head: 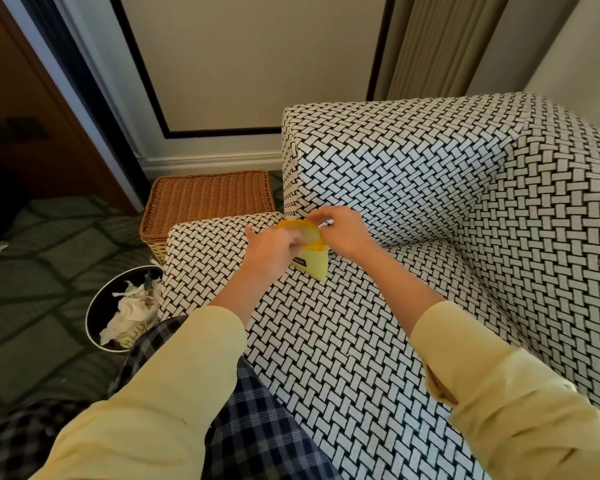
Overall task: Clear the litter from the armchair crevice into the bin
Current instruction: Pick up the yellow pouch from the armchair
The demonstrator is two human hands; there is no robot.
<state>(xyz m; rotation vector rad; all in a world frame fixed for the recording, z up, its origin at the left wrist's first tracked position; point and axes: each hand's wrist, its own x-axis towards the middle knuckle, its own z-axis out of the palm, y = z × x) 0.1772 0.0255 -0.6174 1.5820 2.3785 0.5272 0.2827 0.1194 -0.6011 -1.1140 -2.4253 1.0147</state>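
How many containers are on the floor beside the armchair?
2: a wicker basket by the skirting board, and a round bin of crumpled paper nearer the camera. The armchair may hide others.

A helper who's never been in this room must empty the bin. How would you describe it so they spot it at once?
Find the black-and-white woven-pattern armchair. On the green carpet beside the front end of its arm stands the bin, holding crumpled white paper. Unlike the square tan wicker basket by the wall, it is round and dark.
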